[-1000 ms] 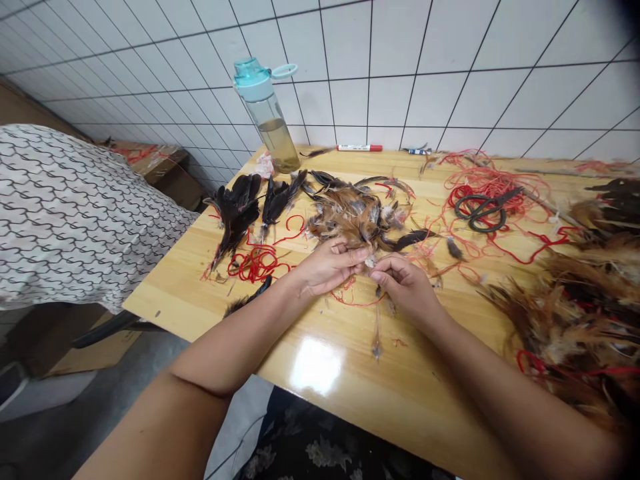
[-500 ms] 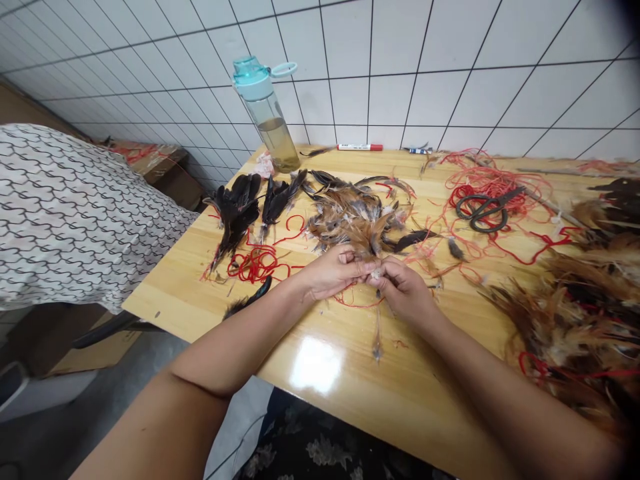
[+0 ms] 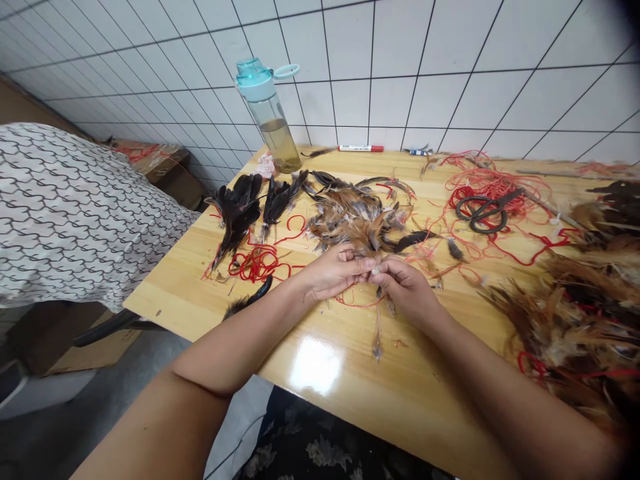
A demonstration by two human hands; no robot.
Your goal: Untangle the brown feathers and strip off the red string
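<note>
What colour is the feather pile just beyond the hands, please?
The feather pile is mostly brown with some black, best seen in the head view.

Smooth, glossy finish is seen on the wood-grain tabletop [image 3: 385, 400] — white glare [image 3: 316, 365] is thrown back at 6 o'clock. Bottle [image 3: 270, 123], 11 o'clock: clear, smooth, plastic-looking. Scissors [image 3: 483, 217], 3 o'clock: dark, dull metal. Matt patterned cloth [image 3: 85, 213] is noted at 9. Wall tiles [image 3: 400, 53], 12 o'clock: smooth, faint sheen. Brown feathers [image 3: 345, 217], 2 o'clock near centre — ragged, fluffy, mostly matt.
</note>
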